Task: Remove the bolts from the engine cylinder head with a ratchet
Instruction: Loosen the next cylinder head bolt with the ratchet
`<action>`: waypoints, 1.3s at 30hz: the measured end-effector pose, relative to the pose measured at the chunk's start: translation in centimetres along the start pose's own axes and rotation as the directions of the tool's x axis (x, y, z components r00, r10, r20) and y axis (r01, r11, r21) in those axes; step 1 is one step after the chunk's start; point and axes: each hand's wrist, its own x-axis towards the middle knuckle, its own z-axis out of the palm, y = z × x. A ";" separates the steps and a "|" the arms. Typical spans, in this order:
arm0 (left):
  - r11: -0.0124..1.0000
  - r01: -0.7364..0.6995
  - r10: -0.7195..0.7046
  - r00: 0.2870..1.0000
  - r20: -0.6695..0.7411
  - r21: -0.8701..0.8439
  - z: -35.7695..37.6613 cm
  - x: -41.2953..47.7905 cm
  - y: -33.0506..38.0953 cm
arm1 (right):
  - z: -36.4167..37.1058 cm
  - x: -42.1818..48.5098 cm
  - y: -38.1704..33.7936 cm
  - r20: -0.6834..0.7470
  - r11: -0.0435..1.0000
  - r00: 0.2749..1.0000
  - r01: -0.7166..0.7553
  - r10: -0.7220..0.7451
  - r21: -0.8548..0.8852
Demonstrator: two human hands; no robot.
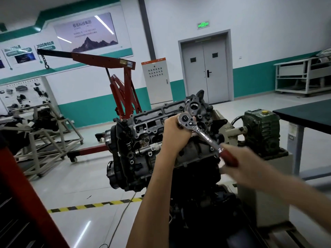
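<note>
Right hand (240,161) round chrome, red-handled ratchet (206,136)

Motion blur smears the right hand (239,161) on the ratchet (204,135), the left hand (174,134) hides whatever sits under its head, and the near-left red object (21,185) is cropped.

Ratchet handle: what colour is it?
The ratchet handle is dark red, in the right hand; the head view shows it.

A red engine hoist (123,90) stood by the far wall, its chain hook (47,66) hanging at the left. A grey electrical cabinet (156,81) sat beside a double door (206,68) under a green exit sign (203,25). Yellow-black hazard tape (95,204) crossed the floor, and a green gearbox (261,129) stood near a dark-topped table (308,115).
</note>
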 end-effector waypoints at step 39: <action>0.994 0.007 -0.014 0.998 -0.069 -0.105 0.5 -0.6 0.3 | 3.3 -0.9 -1.3 -0.080 0.983 0.994 -0.058 0.073 0.176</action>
